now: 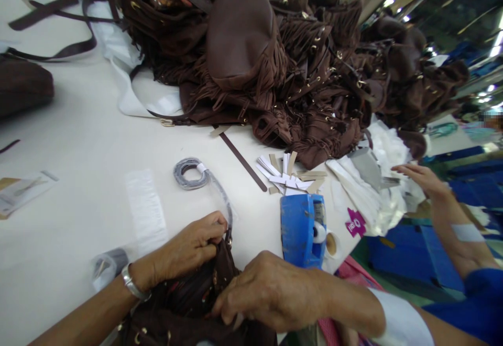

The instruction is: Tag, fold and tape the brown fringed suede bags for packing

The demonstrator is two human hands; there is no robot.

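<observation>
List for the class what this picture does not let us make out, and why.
In the head view:
Brown bag under the hands: lower part cut off by the bottom edge; interior dark, partly blocked by the right hand.
Heap of bags: top cut off by the upper edge.
Purple tag: lettering too small to read fully.
Co-worker's blue sleeve: cut off by the right edge.

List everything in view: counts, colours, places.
Fringed bags: many, brown, far side
Handled bag: one, brown, bottom centre
Strap coil: one, grey, centre left
Flat strip: one, brown, centre
Tape dispenser: one, blue, right
Paper strips: many, white, tan, centre
Tag: one, purple, right
Plastic sheets: several, white, right
Boxes: several, blue, right
Table: one, white, underneath
Co-worker's hand: one, bare, right
Left hand: one, bare, on handled bag
Right hand: one, bare, on handled bag
</observation>
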